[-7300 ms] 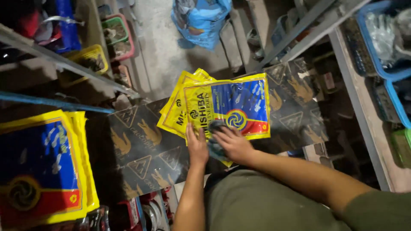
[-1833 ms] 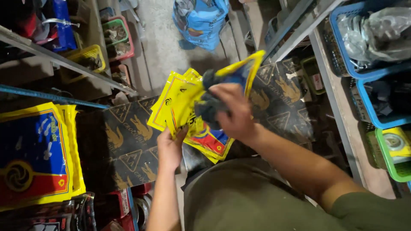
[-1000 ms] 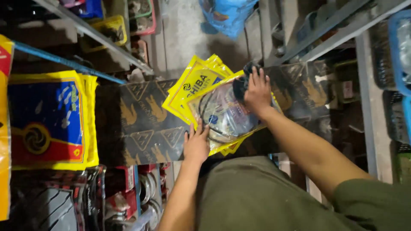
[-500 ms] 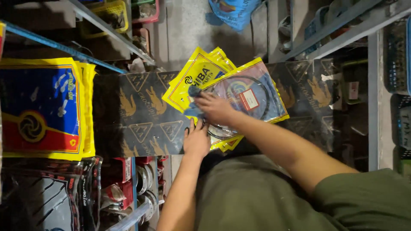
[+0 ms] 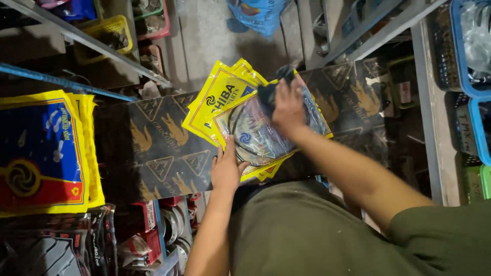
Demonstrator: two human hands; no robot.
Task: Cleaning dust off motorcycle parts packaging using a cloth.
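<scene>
Black patterned board (image 5: pixel 163 148) spanned a shelf aisle; left hand (image 5: pixel 226 171) lay flat, open on yellow packets (image 5: pixel 220 99), right hand (image 5: pixel 289 105) pressed a dark cloth (image 5: pixel 268 92) onto the clear top packet (image 5: pixel 255 130).

Olive-green short-sleeved shirt, bare forearms, bare hands (image 5: pixel 227 168), no gloves.

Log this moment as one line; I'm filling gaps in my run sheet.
left hand: flat on packet edge | right hand: pressing dark cloth onto top clear packet | stack: yellow packets on dark board
</scene>
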